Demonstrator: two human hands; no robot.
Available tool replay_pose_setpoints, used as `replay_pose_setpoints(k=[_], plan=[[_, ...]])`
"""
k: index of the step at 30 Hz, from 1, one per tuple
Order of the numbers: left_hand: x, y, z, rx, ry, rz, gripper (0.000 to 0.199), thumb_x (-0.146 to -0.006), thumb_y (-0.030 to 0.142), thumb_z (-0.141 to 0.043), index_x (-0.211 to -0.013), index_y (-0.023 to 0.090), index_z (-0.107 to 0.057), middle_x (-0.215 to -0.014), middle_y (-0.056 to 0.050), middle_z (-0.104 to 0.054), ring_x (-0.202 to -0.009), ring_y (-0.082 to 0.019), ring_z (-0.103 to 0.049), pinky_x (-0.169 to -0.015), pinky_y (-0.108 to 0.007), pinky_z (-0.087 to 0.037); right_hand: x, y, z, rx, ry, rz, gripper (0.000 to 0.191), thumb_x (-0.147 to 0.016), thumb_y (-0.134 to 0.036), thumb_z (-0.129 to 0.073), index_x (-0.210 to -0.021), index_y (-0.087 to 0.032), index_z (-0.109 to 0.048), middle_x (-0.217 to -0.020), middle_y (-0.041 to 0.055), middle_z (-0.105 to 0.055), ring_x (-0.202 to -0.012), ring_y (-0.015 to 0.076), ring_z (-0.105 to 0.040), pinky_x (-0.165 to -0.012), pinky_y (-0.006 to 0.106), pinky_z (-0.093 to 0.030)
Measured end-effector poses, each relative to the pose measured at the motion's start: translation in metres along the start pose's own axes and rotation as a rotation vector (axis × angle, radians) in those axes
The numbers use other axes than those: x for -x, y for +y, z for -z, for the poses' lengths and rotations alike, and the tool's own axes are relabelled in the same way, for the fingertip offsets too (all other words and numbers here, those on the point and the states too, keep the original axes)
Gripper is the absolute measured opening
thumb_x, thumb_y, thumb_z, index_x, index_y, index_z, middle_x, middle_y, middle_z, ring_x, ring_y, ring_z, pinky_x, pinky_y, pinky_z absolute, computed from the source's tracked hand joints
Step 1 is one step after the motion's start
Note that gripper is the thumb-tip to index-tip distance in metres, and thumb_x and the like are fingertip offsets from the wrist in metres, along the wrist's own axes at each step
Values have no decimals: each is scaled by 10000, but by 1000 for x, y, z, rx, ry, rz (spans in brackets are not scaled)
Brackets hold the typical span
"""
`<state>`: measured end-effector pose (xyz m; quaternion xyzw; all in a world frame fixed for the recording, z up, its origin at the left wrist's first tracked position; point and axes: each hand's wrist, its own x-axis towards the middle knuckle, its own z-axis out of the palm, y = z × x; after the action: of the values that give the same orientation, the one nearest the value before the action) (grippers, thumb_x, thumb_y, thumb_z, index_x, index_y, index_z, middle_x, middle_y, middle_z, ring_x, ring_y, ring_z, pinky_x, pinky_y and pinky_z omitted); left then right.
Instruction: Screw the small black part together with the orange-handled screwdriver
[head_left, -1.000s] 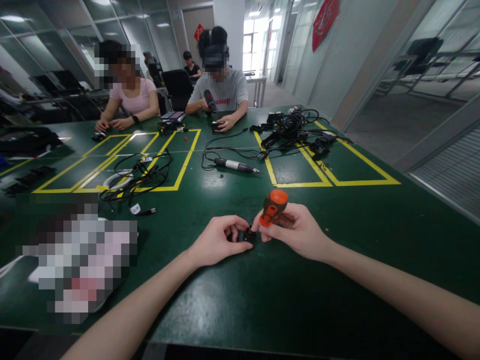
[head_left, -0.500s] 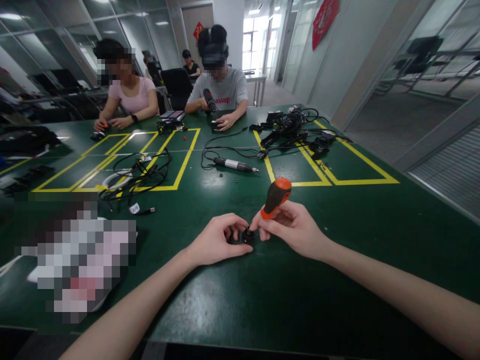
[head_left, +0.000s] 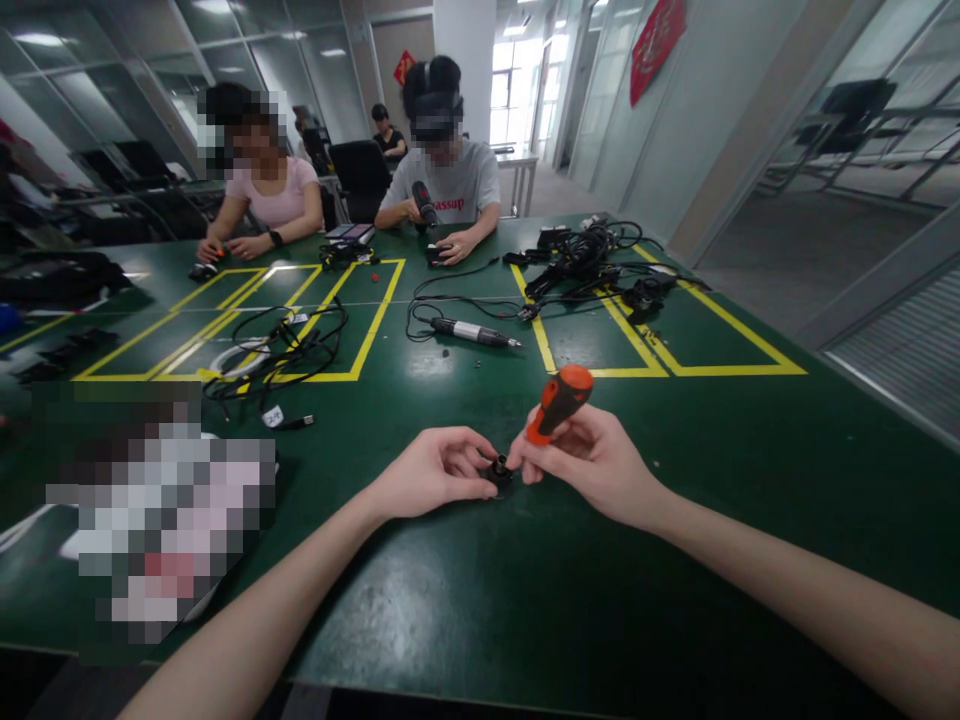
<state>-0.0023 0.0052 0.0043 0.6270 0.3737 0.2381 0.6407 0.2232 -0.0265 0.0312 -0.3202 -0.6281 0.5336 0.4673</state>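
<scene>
A small black round part (head_left: 498,474) with a short metallic piece on its top rests on the green table (head_left: 420,620). My left hand (head_left: 439,470) curls around its left side, thumb in front and fingers behind. In my right hand (head_left: 589,455) is a screwdriver (head_left: 562,400) with an orange and dark grey handle, its butt tilted up and to the right. The screwdriver's shaft is hidden by the hand. My right index fingertip is close beside the part's top; whether it touches cannot be made out.
An electric screwdriver (head_left: 476,333) lies ahead with its cord. Tangled cables (head_left: 585,255) are at the back right, more black cables (head_left: 322,350) at the left. A blurred-out object (head_left: 180,530) lies at the near left. Two people (head_left: 450,180) (head_left: 266,200) work across the table.
My right hand and the screwdriver have shifted slightly right, and the handle leans a little more. The left fingers have moved slightly around the part. The whole view has shifted a little.
</scene>
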Motion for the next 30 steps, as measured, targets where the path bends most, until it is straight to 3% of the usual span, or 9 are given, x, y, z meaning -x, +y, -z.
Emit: replay_pose_setpoints(k=[6, 12, 18, 24, 30], plan=[[-1, 1, 1, 14, 0, -5, 362, -701, 223, -886, -1010, 113, -732, -821, -60, -794, -728, -159, -747, -698, -255, -556, -3, -5, 2, 64, 0, 38, 308, -895, -461, -777, -843, -167, -704, -788, 32, -691, -600, 130, -675, -587, 267, -601], [0, -1, -1, -35, 36, 4, 340, -727, 205, -826, -1039, 107, -734, -768, -49, -781, -680, -143, -716, -690, -249, -533, -1, -1, 2, -2, 0, 21, 293, -906, -437, -772, -978, -167, -685, -830, 60, -754, -629, 138, -698, -616, 271, -609], [3, 1, -12, -156, 64, -71, 368, -722, 262, -863, -1033, 133, -715, -700, 12, -698, -624, -120, -643, -639, -233, -519, 0, -3, 0, 67, 6, -21, 333, -850, -481, -819, -852, -179, -680, -767, 48, -740, -612, 155, -686, -617, 298, -607], [1, -4, -16, -264, 139, -143, 338, -733, 282, -869, -1012, 141, -740, -762, 12, -674, -613, -96, -566, -579, -205, -448, 0, -2, 4, 33, -20, -2, 336, -942, -514, -716, -919, -180, -682, -800, 61, -744, -612, 152, -680, -619, 299, -602], [-1, -6, -16, -255, 132, -151, 364, -725, 285, -873, -1029, 134, -741, -821, -6, -693, -623, -95, -549, -588, -212, -448, 2, 4, 4, -11, 17, 9, 299, -892, -457, -796, -910, -188, -665, -801, 52, -750, -605, 143, -670, -586, 270, -573]])
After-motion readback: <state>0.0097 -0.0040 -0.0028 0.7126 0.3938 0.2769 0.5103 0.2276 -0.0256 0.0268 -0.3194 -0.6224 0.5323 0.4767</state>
